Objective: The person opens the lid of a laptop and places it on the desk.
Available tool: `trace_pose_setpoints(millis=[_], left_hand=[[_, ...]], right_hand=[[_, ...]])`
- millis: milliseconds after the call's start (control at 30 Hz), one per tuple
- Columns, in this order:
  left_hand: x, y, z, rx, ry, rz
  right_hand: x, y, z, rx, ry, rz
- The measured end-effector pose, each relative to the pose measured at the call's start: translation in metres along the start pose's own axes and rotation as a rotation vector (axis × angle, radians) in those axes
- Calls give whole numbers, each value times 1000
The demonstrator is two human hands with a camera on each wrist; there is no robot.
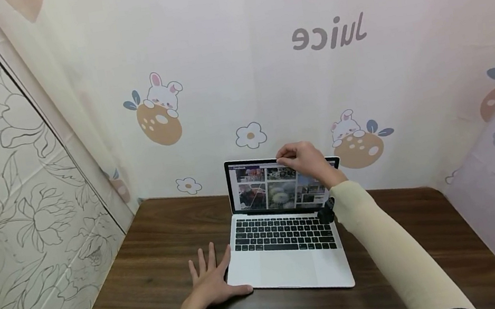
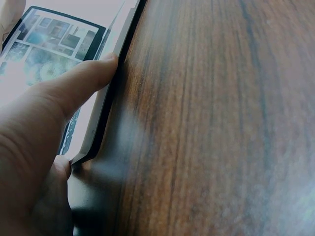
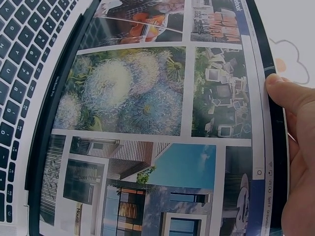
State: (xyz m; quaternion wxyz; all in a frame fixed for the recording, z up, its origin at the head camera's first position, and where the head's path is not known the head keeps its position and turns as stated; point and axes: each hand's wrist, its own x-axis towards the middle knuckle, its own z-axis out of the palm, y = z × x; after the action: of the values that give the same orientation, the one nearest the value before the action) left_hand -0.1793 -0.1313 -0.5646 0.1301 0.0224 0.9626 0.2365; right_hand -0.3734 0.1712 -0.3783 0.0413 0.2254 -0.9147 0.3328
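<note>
An open silver laptop [image 1: 290, 276] with black keys sits on the wooden table, its lit screen [image 1: 254, 196] showing rows of pictures. At the middle of the lid's top edge, my right hand [image 1: 306, 161] pinches the rim; in the right wrist view, the thumb of that hand [image 3: 300, 118] lies over the front of the bezel and its other fingers are partly hidden behind. My left hand [image 1: 211, 285] lies at the base's front left corner with fingers spread. In the left wrist view, the thumb of the left hand [image 2: 39, 118] rests straight along the laptop's front edge.
The dark wooden table [image 1: 160, 242] extends on both sides of the laptop. Behind it hangs a pale curtain [image 1: 212, 47] printed with rabbits and fruit. A white floral panel [image 1: 20, 210] borders the left side.
</note>
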Motion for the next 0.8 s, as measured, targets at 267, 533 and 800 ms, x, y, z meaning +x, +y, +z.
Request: trace_pose_setpoints(millis=[267, 533, 800], left_hand=[[1, -3, 1, 1, -29, -10], [1, -1, 1, -1, -10, -4], [0, 0, 0, -5, -1, 1]], right_hand=[[3, 3, 1, -7, 1, -3], [5, 4, -1, -18, -1, 11], [9, 5, 0, -22, 2, 8]])
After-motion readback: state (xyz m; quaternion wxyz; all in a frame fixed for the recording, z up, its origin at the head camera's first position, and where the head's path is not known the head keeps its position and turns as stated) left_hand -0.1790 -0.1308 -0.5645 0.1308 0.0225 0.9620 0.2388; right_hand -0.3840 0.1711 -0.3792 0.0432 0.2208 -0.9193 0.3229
